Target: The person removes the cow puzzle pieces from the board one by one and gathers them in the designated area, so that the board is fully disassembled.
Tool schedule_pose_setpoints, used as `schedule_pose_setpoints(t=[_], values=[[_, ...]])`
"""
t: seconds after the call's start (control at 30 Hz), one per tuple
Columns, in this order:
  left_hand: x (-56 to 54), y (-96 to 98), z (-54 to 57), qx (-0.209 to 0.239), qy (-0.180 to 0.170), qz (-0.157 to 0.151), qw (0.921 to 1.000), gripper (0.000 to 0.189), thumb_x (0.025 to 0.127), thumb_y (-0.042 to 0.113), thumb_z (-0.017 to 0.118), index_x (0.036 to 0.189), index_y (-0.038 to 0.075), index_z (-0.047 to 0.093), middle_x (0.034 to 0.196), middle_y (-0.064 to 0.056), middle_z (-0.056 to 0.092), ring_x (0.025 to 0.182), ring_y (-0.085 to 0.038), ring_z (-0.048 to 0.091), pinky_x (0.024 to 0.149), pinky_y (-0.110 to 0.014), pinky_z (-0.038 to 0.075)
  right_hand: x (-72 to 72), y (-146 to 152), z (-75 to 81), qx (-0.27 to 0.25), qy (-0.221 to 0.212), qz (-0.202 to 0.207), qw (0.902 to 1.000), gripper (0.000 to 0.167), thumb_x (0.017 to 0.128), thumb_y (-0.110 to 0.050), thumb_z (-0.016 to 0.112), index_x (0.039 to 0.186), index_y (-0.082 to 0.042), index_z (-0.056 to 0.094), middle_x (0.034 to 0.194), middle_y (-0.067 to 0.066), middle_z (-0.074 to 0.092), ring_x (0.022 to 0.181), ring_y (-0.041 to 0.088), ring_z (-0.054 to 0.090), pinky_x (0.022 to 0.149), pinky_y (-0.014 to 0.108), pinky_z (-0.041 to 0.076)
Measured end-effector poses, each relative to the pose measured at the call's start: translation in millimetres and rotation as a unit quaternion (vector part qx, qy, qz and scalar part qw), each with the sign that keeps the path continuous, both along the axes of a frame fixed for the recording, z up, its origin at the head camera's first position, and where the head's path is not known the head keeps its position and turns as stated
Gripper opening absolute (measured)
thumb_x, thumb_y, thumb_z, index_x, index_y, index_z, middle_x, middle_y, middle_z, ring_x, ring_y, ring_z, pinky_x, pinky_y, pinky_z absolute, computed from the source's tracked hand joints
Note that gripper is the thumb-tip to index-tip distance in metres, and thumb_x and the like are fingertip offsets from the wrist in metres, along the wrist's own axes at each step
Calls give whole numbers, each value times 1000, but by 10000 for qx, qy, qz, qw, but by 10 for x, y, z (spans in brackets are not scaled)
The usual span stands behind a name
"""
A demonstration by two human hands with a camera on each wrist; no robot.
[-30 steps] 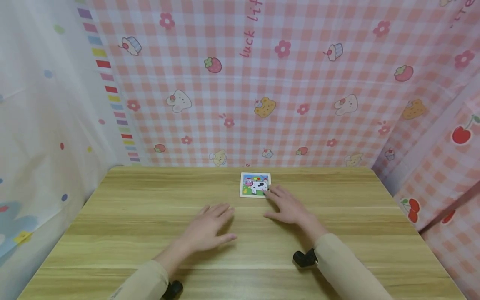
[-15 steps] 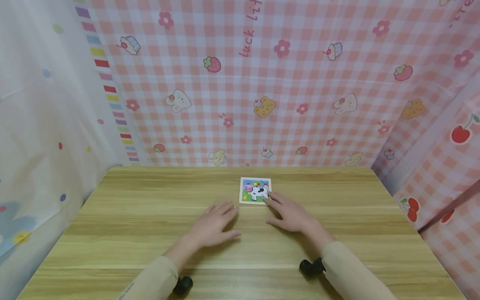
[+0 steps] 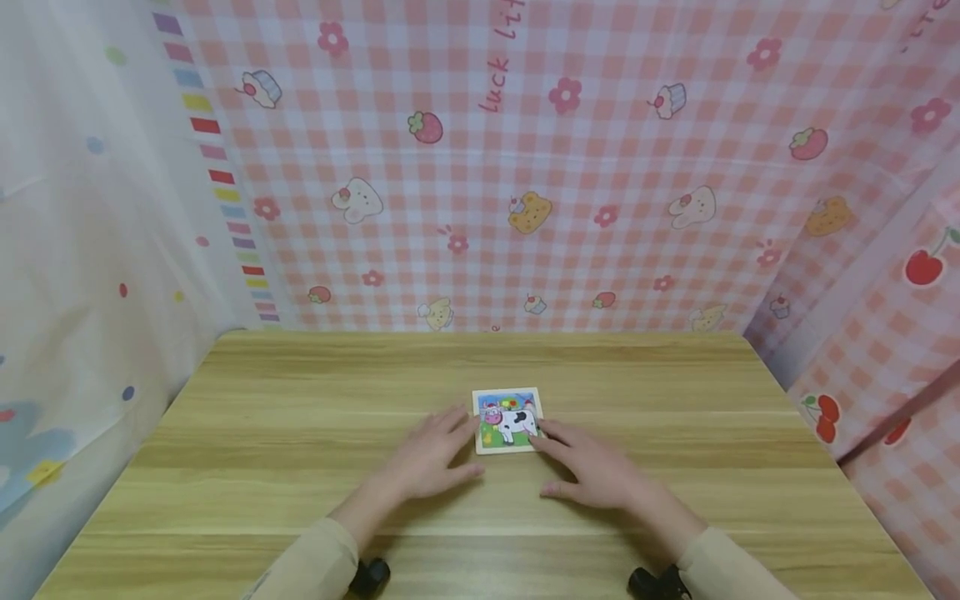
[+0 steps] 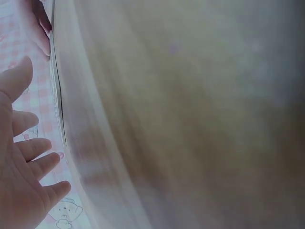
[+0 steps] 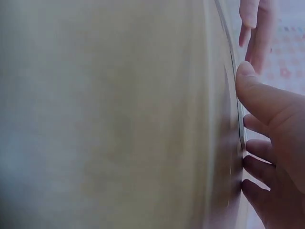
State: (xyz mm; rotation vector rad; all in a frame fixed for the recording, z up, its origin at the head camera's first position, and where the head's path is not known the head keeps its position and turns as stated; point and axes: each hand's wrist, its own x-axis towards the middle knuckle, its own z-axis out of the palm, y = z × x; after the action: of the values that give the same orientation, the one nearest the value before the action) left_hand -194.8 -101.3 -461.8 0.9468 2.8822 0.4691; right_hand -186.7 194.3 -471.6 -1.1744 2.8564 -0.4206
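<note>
A small square picture board [image 3: 508, 421] with a pale border shows a cartoon cow and lies flat on the wooden table [image 3: 315, 375]. At its right edge is my right hand [image 3: 592, 467], its fingertips over the border and the fingers extended. My left hand [image 3: 431, 454] lies by the board's left edge with fingers spread; whether it touches the edge I cannot tell. In the left wrist view the left hand [image 4: 21, 157] shows extended fingers and a raised thumb. The right wrist view catches the right hand [image 5: 279, 143] beside the board's thin edge.
Behind the table hangs a pink checked curtain [image 3: 450, 167] with printed flowers and animals. A white dotted curtain [image 3: 90, 250] borders the left side. On the right is another checked curtain with cherries [image 3: 922, 267]. A black device [image 3: 367, 577] sits at the left wrist.
The cow board has slid toward me along with my right hand, which has come nearer. My left hand first shifted slightly right and now lies beside the board's left edge.
</note>
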Motion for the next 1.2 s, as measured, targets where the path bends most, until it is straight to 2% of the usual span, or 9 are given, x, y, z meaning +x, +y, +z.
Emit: schedule_pose_setpoints(t=[0.13, 0.3, 0.4, 0.53, 0.63, 0.83, 1.0, 1.2], values=[[60, -9, 8, -31, -6, -119, 9999, 75, 94, 52, 60, 153, 9, 38, 158, -21, 28, 144, -39, 27, 115, -56, 24, 133, 12, 5, 2, -2, 77, 10000, 71, 92, -53, 63, 146, -9, 50, 154, 16, 39, 137, 36, 41, 108, 53, 38], [140, -12, 21, -165, 53, -322, 9993, 71, 94, 50, 62, 151, 11, 42, 157, -23, 29, 144, -40, 28, 114, -56, 25, 255, 0, 24, 19, 209, 220, 9995, 69, 92, -55, 62, 145, -12, 52, 152, 15, 41, 134, 35, 44, 105, 53, 41], [173, -1, 12, -213, 64, -306, 9993, 71, 94, 49, 62, 150, 11, 44, 157, -23, 30, 143, -40, 28, 114, -57, 26, 304, -11, 26, -5, 266, 305, 9992, 69, 91, -54, 63, 144, -12, 52, 151, 15, 42, 135, 35, 44, 105, 53, 41], [190, 22, -10, -71, -88, -40, 9999, 73, 93, 50, 62, 151, 10, 43, 157, -22, 29, 144, -38, 28, 114, -57, 24, 351, -24, 19, -53, 168, 305, 9994, 69, 91, -54, 63, 145, -13, 51, 153, 15, 40, 137, 35, 40, 108, 53, 38], [184, 35, -27, 225, -180, 219, 9993, 74, 91, 48, 65, 149, 7, 44, 155, -23, 33, 143, -40, 30, 114, -58, 24, 379, -33, 13, -71, 111, 311, 9994, 69, 91, -55, 62, 145, -13, 51, 154, 14, 39, 138, 35, 39, 109, 53, 37], [146, 74, -84, 800, -335, 749, 9934, 78, 88, 46, 70, 146, 0, 46, 149, -25, 42, 140, -43, 33, 114, -58, 22, 437, -40, 20, -108, 130, 376, 9991, 66, 92, -55, 62, 144, -15, 54, 153, 13, 40, 137, 33, 41, 107, 52, 40], [163, 101, -105, 1059, -340, 974, 9890, 81, 83, 45, 75, 143, -3, 48, 147, -24, 44, 139, -46, 34, 114, -60, 21, 468, -48, 40, -43, 51, 338, 9994, 64, 93, -55, 60, 144, -17, 54, 153, 11, 41, 137, 31, 42, 106, 51, 40], [168, 95, -137, 1140, -363, 1181, 9858, 86, 78, 47, 79, 143, -1, 49, 149, -22, 44, 140, -46, 32, 114, -60, 20, 458, -42, 41, -165, 22, 355, 9992, 63, 92, -53, 62, 144, -18, 54, 151, 11, 43, 136, 30, 42, 105, 52, 42]])
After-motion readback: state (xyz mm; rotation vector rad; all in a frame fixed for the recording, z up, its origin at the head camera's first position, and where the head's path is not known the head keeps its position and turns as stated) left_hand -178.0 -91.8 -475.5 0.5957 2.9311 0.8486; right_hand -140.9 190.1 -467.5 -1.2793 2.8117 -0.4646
